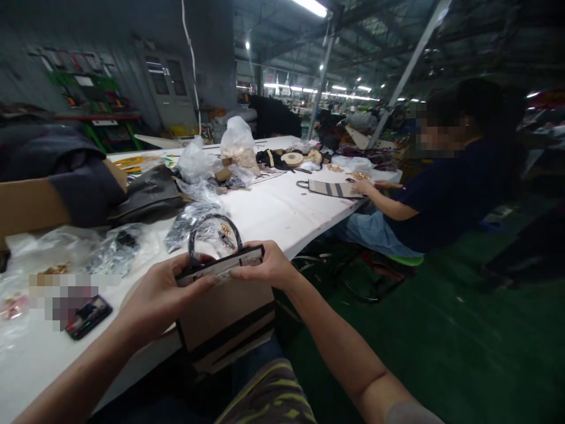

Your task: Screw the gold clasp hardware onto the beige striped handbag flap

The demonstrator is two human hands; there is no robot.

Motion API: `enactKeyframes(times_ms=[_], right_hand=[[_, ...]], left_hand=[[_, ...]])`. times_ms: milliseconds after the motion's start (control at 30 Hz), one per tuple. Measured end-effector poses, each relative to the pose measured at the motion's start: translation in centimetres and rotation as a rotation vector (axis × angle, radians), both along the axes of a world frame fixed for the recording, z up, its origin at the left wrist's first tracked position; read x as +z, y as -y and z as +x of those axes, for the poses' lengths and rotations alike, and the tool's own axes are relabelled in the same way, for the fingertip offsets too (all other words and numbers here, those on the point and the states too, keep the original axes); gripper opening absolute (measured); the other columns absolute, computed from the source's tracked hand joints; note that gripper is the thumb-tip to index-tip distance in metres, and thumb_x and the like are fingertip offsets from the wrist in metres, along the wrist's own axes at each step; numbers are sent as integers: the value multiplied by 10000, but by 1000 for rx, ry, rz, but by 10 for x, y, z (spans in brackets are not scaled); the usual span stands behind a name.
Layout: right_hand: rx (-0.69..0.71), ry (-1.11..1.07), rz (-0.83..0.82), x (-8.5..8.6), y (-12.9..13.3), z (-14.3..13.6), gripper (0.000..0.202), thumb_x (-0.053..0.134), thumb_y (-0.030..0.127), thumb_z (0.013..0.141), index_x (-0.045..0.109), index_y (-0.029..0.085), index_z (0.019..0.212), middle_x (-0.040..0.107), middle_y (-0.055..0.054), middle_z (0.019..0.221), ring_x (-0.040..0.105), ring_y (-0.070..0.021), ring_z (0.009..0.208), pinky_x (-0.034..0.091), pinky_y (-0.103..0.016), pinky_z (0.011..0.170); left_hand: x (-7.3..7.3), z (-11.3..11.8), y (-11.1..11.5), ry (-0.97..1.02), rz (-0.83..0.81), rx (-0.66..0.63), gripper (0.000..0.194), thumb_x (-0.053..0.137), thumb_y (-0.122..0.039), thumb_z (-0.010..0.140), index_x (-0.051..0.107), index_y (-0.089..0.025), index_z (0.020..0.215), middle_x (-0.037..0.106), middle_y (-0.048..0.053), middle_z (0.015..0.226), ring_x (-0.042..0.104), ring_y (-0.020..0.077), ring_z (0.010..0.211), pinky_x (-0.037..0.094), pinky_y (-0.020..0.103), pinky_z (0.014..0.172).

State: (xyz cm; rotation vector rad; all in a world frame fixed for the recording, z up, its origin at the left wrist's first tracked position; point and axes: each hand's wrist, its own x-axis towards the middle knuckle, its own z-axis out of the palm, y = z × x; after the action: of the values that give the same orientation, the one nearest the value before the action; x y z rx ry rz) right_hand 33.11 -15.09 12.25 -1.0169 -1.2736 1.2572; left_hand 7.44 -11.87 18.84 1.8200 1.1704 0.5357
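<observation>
A tan bag panel (pixel 229 312) with dark stripes hangs over the table's near edge, above my lap. Its upper edge has a dark border, and a black looped handle (pixel 192 238) stands up from it. My left hand (pixel 176 282) grips the left end of that edge, thumb along the pale strip on top. At the right end, my right hand (pixel 265 265) pinches the same edge, thumb on the near face. Small metal fittings seem to sit along the strip, too small to make out. My fingers behind the panel are mostly hidden.
On the white table (pixel 260 206) lie plastic bags (pixel 194 221), a phone (pixel 88 318) and a roll of tape (pixel 292 159). A cardboard box (pixel 39 206) with dark fabric stands at left. To the right, a seated person (pixel 450 194) handles a similar striped panel (pixel 333 188).
</observation>
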Motion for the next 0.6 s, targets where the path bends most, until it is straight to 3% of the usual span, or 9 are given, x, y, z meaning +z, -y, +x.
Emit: enactKeyframes(times_ms=[167, 267, 400, 500, 600], right_hand=[[36, -10, 62, -7, -7, -43, 479, 1034, 353, 700, 848, 135, 1085, 754, -1, 810, 597, -111, 657, 448, -220, 608], [114, 15, 71, -13, -8, -66, 432, 998, 320, 728, 854, 143, 1095, 772, -8, 834, 632, -126, 682, 487, -230, 641], [212, 88, 52, -41, 0, -93, 360, 918, 259, 777, 881, 156, 1119, 798, -13, 878, 670, -144, 729, 521, -247, 698], [284, 116, -65, -72, 9, -107, 396, 958, 341, 787, 885, 166, 1135, 806, -13, 885, 662, -146, 727, 511, -260, 702], [334, 131, -176, -89, 5, -116, 459, 989, 422, 785, 877, 180, 1159, 809, -16, 904, 667, -159, 755, 518, -277, 730]], left_hand=[[-18, -34, 22, 54, 270, 83, 427, 798, -580, 940, 834, -217, 1163, 884, 85, 1118, 824, 336, 1064, 648, 403, 938], [-41, -59, 40, 33, 338, 199, 397, 762, -558, 979, 823, -242, 1213, 886, 84, 1175, 835, 339, 1103, 677, 423, 968], [-91, -98, 69, -111, 253, 326, 449, 777, -609, 942, 803, -268, 1233, 891, 79, 1219, 843, 365, 1155, 684, 392, 921], [-127, -119, 94, -255, 153, 412, 447, 728, -659, 954, 788, -284, 1190, 895, 86, 1149, 855, 372, 1057, 660, 379, 813], [-144, -128, 103, -367, 109, 479, 477, 646, -675, 987, 770, -289, 1239, 888, 105, 1169, 849, 384, 1070, 641, 399, 832]])
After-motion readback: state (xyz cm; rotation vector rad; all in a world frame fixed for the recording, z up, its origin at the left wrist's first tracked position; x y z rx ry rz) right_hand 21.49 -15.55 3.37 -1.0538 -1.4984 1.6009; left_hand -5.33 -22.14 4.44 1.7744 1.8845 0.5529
